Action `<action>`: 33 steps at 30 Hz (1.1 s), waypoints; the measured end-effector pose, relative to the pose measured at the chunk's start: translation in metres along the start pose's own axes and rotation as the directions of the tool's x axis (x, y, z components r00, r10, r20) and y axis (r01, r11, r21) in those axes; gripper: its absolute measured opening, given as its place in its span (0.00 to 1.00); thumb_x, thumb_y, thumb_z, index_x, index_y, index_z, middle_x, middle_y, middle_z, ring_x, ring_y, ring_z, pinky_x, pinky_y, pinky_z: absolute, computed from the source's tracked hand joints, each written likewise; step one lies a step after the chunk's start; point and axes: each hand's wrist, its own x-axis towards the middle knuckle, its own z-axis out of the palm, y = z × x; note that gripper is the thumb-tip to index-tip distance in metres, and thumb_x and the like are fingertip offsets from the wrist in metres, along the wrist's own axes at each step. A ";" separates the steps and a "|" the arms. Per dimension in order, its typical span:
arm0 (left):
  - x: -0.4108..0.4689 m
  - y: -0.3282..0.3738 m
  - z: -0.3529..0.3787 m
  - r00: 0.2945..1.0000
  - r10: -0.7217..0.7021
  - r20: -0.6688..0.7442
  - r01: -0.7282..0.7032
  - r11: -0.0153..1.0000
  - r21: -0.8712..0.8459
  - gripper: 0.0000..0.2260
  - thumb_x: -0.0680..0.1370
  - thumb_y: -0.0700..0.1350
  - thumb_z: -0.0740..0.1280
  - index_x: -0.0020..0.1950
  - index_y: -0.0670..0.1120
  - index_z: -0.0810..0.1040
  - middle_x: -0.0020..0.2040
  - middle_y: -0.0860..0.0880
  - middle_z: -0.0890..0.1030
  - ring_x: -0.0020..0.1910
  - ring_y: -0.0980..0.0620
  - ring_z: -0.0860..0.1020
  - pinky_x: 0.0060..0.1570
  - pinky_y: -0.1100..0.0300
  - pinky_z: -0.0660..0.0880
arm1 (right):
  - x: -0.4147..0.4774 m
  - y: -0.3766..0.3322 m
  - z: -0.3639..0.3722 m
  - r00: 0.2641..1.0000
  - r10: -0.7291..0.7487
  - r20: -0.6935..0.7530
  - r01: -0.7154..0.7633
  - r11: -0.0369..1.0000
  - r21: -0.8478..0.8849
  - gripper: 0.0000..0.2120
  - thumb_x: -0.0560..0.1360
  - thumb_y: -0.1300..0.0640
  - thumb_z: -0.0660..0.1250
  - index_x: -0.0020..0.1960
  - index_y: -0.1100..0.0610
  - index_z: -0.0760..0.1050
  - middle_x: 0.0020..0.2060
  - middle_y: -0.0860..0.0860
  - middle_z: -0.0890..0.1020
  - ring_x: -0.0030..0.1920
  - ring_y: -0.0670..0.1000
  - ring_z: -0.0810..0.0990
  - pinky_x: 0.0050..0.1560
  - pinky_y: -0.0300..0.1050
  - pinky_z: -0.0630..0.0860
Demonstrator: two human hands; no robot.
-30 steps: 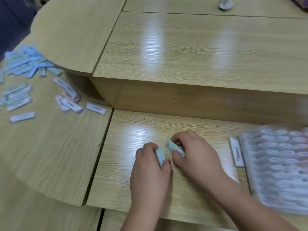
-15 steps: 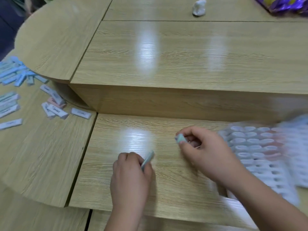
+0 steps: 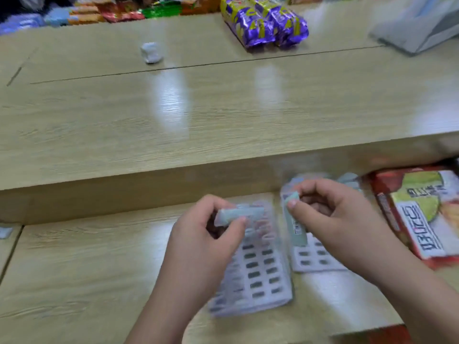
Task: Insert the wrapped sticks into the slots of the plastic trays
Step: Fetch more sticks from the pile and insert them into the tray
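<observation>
Head view: what have the fingers got?

My left hand [image 3: 203,247] pinches the left stick [image 3: 239,214], lying level between thumb and curled fingers. My right hand [image 3: 340,219] pinches the right stick [image 3: 295,227] by its top, so it hangs end-down. Both sticks are just above the trays.

How would you seat them well?

I'd turn the left stick upright, line its end over one of the slots [image 3: 252,265] and press straight down, one hand at a time. The thin plastic looks likely to slide, so I'd steady it with the free hand.

And the trays?

Left tray [image 3: 258,291] and right tray [image 3: 314,263] lie side by side on the desk [image 3: 99,264]. Their slots show as dark rectangles, too blurred for me to tell filled from empty
</observation>
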 end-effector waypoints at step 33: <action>0.015 0.023 0.189 0.940 0.327 0.096 -0.335 0.831 0.444 0.05 0.78 0.47 0.71 0.53 0.53 0.83 0.42 0.61 0.81 0.39 0.62 0.76 0.43 0.69 0.71 | 0.019 0.117 -0.123 0.952 -0.275 -0.135 0.217 0.916 -0.337 0.07 0.75 0.55 0.72 0.50 0.45 0.78 0.43 0.33 0.79 0.42 0.38 0.76 0.42 0.31 0.69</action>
